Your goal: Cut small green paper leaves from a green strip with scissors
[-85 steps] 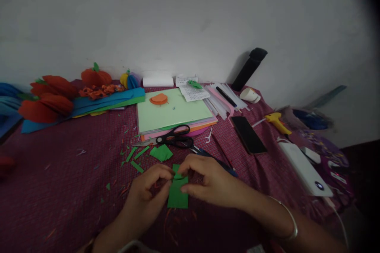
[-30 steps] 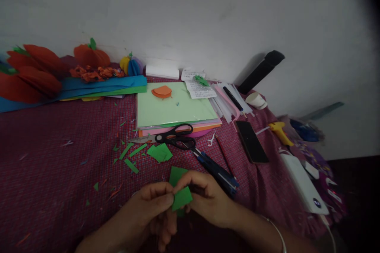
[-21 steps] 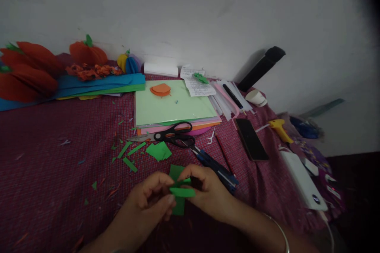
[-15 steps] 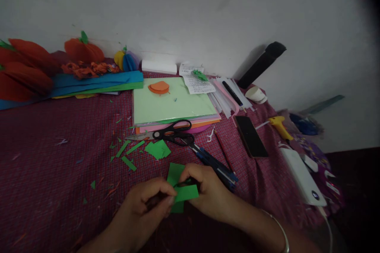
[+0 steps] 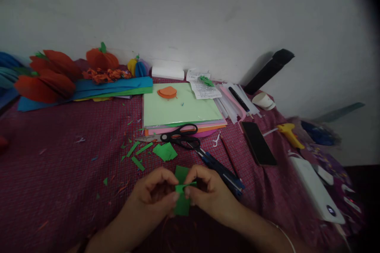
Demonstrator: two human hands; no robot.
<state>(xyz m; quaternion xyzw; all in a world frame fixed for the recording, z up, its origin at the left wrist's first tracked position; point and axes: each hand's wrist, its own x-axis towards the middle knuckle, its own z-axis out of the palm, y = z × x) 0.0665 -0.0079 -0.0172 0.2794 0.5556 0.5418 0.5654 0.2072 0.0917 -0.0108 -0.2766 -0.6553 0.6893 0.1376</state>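
A folded piece of green paper (image 5: pixel 181 206) is pinched between both hands, low in the middle of the view. My left hand (image 5: pixel 150 195) grips its left edge with thumb and fingers. On the right side, my right hand (image 5: pixel 215 195) pinches the folded upper layer, its thumb pressing on the crease. Part of the paper sticks up behind the fingers, and another part hangs below them. Just beyond the hands lie green paper pieces (image 5: pixel 165 151), thin green strips (image 5: pixel 138 163) and black-handled scissors (image 5: pixel 181 137).
Beside my right hand lies a blue cutter (image 5: pixel 222 172), with a red pencil (image 5: pixel 230 156) and phone (image 5: pixel 258 143) farther right. A sheet stack (image 5: pixel 181 110) lies behind the scissors. Paper pumpkins (image 5: pixel 102 59) stand left. A glue gun (image 5: pixel 291 134) and power bank (image 5: pixel 316 187) are at right.
My right fingers have shifted inward to the paper's middle, and its right-hand flap now appears edge-on. The whole scene sits slightly farther right and lower as the head view turned left.
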